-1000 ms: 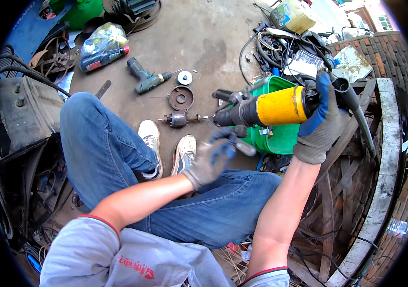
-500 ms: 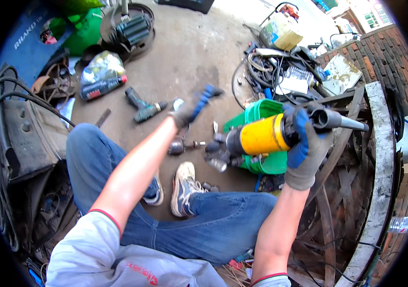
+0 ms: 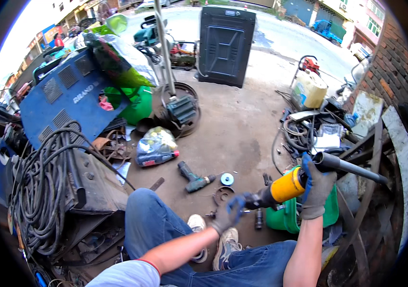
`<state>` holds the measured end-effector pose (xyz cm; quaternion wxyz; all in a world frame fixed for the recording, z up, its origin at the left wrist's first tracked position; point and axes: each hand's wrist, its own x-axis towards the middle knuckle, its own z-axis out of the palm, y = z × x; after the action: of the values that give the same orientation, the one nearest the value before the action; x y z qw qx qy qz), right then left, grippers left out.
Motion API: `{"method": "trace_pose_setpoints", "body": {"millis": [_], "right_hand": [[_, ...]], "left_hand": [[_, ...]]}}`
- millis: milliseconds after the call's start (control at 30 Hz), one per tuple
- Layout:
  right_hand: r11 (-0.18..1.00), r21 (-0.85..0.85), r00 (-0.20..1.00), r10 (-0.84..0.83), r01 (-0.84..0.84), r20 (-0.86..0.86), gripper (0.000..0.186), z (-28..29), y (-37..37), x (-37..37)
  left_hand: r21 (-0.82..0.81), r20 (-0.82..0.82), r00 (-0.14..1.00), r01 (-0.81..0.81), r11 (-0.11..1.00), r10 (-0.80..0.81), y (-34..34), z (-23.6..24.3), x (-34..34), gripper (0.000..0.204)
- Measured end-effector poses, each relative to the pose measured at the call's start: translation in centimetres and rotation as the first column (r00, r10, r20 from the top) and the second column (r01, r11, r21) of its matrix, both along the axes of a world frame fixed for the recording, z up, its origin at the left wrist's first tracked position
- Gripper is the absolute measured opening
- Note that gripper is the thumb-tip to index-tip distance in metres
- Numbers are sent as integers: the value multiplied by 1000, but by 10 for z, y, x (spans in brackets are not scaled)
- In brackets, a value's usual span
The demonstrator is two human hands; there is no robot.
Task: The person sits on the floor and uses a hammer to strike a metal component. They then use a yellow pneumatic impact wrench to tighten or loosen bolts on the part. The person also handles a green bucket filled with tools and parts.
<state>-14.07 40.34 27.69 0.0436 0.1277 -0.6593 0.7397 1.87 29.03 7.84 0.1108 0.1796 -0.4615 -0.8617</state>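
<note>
My right hand, in a grey and blue glove, grips a yellow-bodied tool with dark ends, held tilted over a green bucket. A long grey pipe angles rightward beside that hand; whether it joins the tool is unclear. My left hand, gloved and blurred, is at the tool's dark lower end; its fingers are too smeared to read. On the ground lie a cordless drill, a pale round disc and a round metal housing, partly behind my left hand.
Left: welder-like box with coiled cables, blue panel. Ahead: bagged bottle, motor, dark upright appliance, road beyond. Right: jerrycan, hose pile, timber frame, brick wall.
The view has tilted up, showing the road. My left hand reached forward, away from the tool, then came back to its lower end. My right hand kept its grip.
</note>
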Motion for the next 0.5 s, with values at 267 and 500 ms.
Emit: {"method": "trace_pose_setpoints", "body": {"millis": [267, 500], "right_hand": [[996, 61, 972, 70, -57, -226, 32, 16, -5, 15], [955, 6, 946, 295, -297, -135, 24, 33, 7, 29]], "left_hand": [[-566, -318, 912, 37, 823, -259, 9, 37, 40, 28], [-412, -199, 971, -204, 888, 131, -110, 40, -61, 55]]}}
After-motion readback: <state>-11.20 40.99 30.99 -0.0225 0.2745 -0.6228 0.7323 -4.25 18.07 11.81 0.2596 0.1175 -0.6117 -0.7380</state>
